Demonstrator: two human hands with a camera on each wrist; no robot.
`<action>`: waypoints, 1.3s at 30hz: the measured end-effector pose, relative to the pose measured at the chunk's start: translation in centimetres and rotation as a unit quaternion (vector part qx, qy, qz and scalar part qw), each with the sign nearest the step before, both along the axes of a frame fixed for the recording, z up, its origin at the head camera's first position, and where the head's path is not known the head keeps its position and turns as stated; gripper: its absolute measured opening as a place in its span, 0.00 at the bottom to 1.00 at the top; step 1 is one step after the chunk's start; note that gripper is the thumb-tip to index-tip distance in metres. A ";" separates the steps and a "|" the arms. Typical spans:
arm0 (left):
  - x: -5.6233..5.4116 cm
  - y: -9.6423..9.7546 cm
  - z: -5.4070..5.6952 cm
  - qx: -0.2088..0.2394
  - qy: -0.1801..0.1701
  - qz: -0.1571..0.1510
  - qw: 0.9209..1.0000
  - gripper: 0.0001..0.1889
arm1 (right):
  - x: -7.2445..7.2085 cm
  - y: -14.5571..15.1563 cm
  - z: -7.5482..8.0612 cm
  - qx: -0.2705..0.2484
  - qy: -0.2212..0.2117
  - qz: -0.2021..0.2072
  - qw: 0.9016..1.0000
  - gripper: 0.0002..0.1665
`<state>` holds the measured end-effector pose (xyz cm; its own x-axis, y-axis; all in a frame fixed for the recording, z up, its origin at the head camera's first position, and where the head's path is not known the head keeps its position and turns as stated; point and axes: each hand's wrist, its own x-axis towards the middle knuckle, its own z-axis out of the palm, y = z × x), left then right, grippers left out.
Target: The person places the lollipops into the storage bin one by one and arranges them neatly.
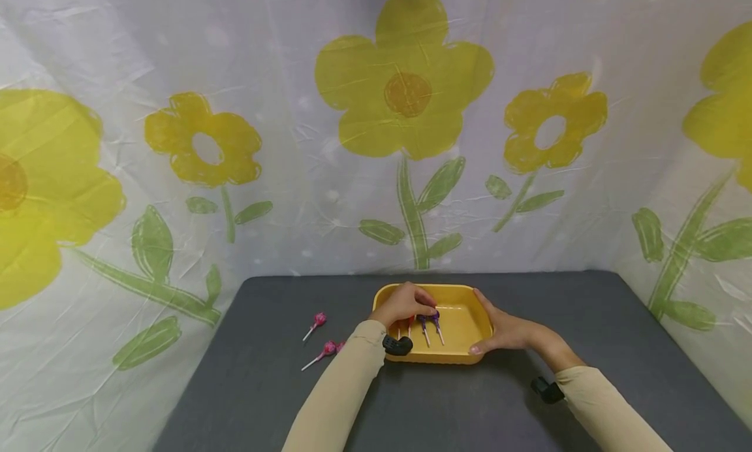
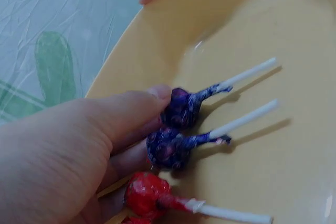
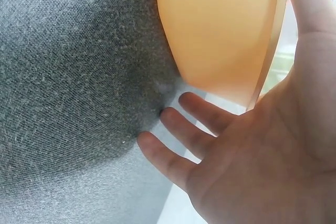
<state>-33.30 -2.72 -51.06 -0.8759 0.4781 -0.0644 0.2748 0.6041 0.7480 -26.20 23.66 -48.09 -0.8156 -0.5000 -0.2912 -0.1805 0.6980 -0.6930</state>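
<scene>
My left hand (image 1: 404, 303) reaches into a yellow tray (image 1: 461, 318). In the left wrist view, its thumb and fingers pinch the wrapped head of a purple lollipop (image 2: 181, 109). A second purple lollipop (image 2: 169, 149) lies right beside it, close to the fingers. Below them is a red lollipop (image 2: 148, 193), with part of another red wrapper at the frame's bottom edge. The white sticks point away from the hand. My right hand (image 1: 510, 331) holds the tray's right side, thumb at the front edge and fingertips at the back corner; several fingers stretch outside its wall.
Left of the tray, pink lollipops lie on the dark grey table (image 1: 264, 373): one farther back (image 1: 320, 319) and others nearer (image 1: 329, 348), partly hidden by the left sleeve. A flower-printed curtain (image 1: 305, 210) hangs behind the table and along both sides.
</scene>
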 end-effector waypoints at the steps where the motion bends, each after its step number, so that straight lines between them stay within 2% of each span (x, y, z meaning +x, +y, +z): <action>1: 0.1 0.1 0.1 -0.002 0.001 0.002 1.000 0.12 | 0.0 0.0 0.0 0.001 0.002 0.001 1.000 0.82; 9: 0.1 0.2 0.1 -0.003 0.000 0.002 1.000 0.12 | 0.0 0.0 -0.1 -0.002 0.007 0.002 1.000 0.81; 18: 0.0 -0.4 0.5 0.018 -0.034 -0.020 0.999 0.13 | -0.1 0.0 -0.1 -0.007 0.003 0.001 1.000 0.81; 27: 0.0 -0.6 0.5 0.018 -0.040 -0.034 0.998 0.15 | 0.0 0.0 -0.1 -0.003 -0.001 -0.001 1.000 0.81; 39: 0.3 0.1 1.1 -0.023 -0.005 -0.037 0.999 0.16 | -0.1 0.2 -0.2 -0.011 0.005 0.006 1.000 0.81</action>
<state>-33.05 -2.60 -49.93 -0.8375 0.5378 -0.0973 0.3120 0.6167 0.7227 -26.29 23.81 -48.30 -0.8123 -0.5154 -0.2730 -0.1948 0.6810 -0.7059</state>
